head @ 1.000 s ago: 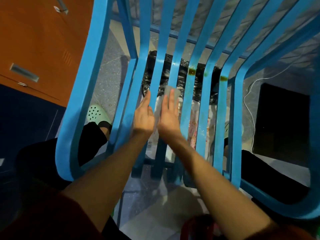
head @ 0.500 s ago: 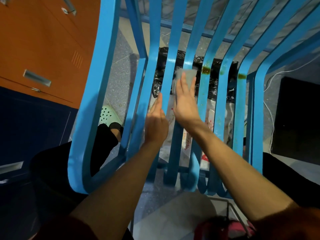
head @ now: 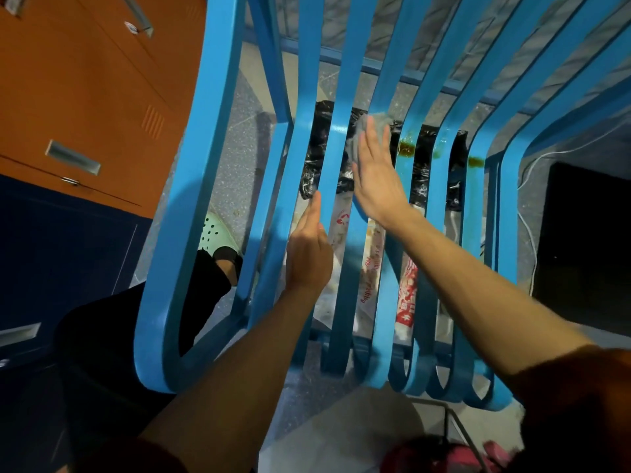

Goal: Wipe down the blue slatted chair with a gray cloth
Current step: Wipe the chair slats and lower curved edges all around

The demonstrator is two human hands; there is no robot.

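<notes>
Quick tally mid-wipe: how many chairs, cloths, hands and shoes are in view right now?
Blue chair: 1
Gray cloth: 1
Hands: 2 (left hand, right hand)
Green shoe: 1
Total: 5

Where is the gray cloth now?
Head view, upper centre: the gray cloth lies under the right hand on a chair slat, left of the brown stains.
</notes>
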